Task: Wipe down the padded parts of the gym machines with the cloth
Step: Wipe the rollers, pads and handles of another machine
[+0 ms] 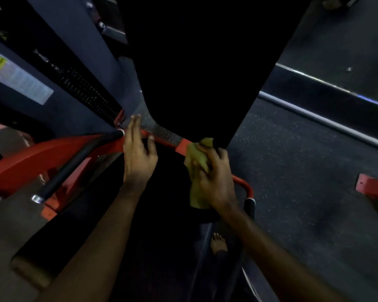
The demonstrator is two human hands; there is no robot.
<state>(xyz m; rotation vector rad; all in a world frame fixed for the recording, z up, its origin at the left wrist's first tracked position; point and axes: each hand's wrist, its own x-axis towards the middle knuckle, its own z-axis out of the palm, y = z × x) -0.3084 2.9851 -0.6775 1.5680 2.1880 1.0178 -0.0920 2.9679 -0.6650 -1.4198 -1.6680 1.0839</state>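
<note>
I am holding the cloth (194, 156) bunched tight in my right hand (214, 177), with its top edge seemingly touching the narrow lower tip of the black back pad (201, 73). The pad's long axis is running away toward 12 o'clock, widening as it goes, so this hand is nearer. My left hand (138, 155) is hovering at 9 o'clock, fingers apart and gripping nothing, over the red frame (31, 158).

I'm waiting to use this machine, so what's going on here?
A person is wiping it down. Their right hand grips a yellow-green cloth against the bottom edge of the black back pad. Their left hand is open, fingers straight, over the red frame beside the pad, holding nothing.
</note>
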